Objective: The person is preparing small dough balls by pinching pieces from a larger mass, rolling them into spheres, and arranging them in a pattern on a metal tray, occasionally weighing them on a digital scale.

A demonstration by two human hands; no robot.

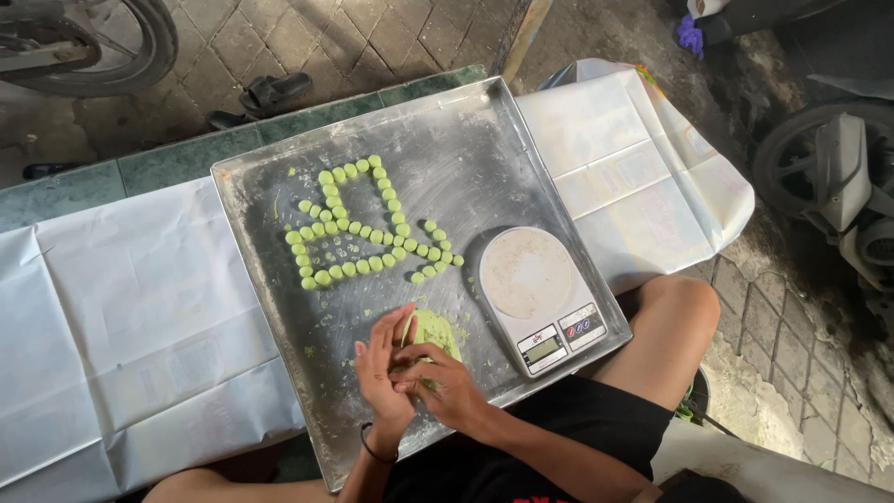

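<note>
I take the square metal tray (279, 177) as my landmark and read across from its left. Left of the tray, a white plastic sheet (121, 307) covers the low tiled ledge. On the tray's upper left half I see rows of small green dough balls (358, 228), set touching one another in lines that form a boxy outline with a short tail running toward the tray's middle.

At the tray's near edge, I see my left hand (380, 359) with fingers curled, pressed against my right hand (445, 384); a dark band circles the left wrist. Both hands close together on a small piece of green dough, mostly hidden between the palms. Just behind them, touching the tray floor, lies the larger lump of green dough (436, 328), with loose green crumbs scattered near it.

Toward the tray's right corner sits a white digital kitchen scale (535, 293) with a round floured platform, near the lump but apart from it. Right of the tray, the sheet continues, and my bare knee (675, 312) shows beside the tray's right edge.
</note>
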